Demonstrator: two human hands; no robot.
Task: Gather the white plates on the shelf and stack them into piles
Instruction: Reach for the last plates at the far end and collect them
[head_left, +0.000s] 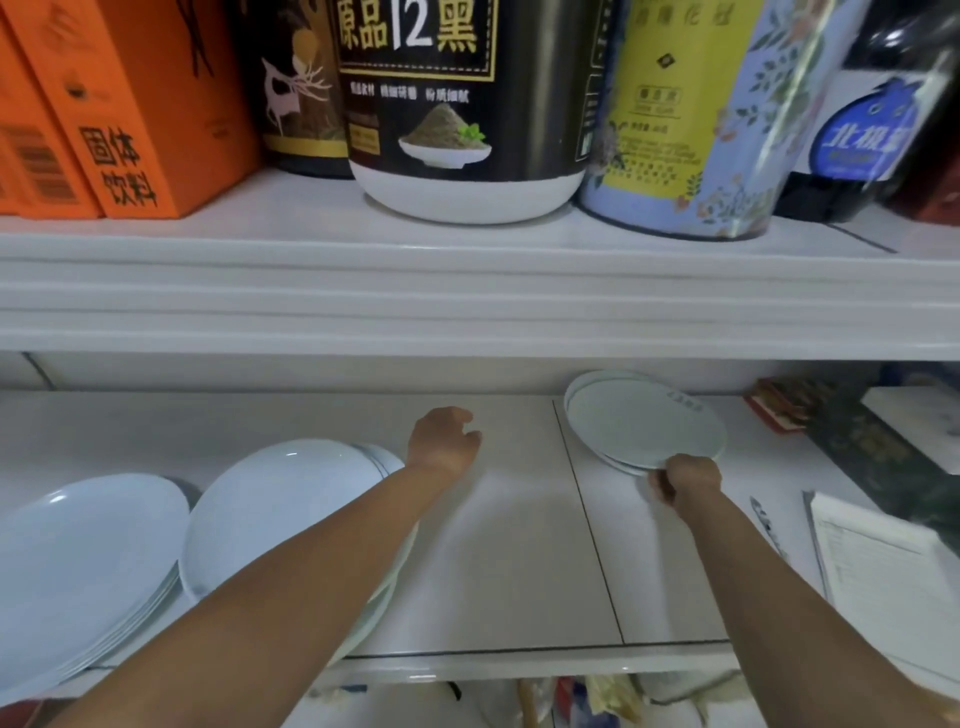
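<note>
Head view: white shelf (493, 561) with plate piles (280, 509). The right hand (688, 480) pinches small plates (644, 426); left hand (441, 441) hovers, fingers loosely curled, empty.

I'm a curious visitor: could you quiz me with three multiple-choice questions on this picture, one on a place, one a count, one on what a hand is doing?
1. Where do the orange boxes stand?
A) upper shelf, left end
B) down among the plates
C) on the floor

2. How many groups of plates lie on the lower shelf?
A) one
B) three
C) five

3. What is the right hand doing?
A) lying flat on the shelf
B) holding a box
C) gripping the rim of the right plates

Answers:
1 A, they stand above the plates, at the left.
2 B, there is a left pile, a middle pile and the right plates.
3 C, it is clenched on their near rim.
</note>
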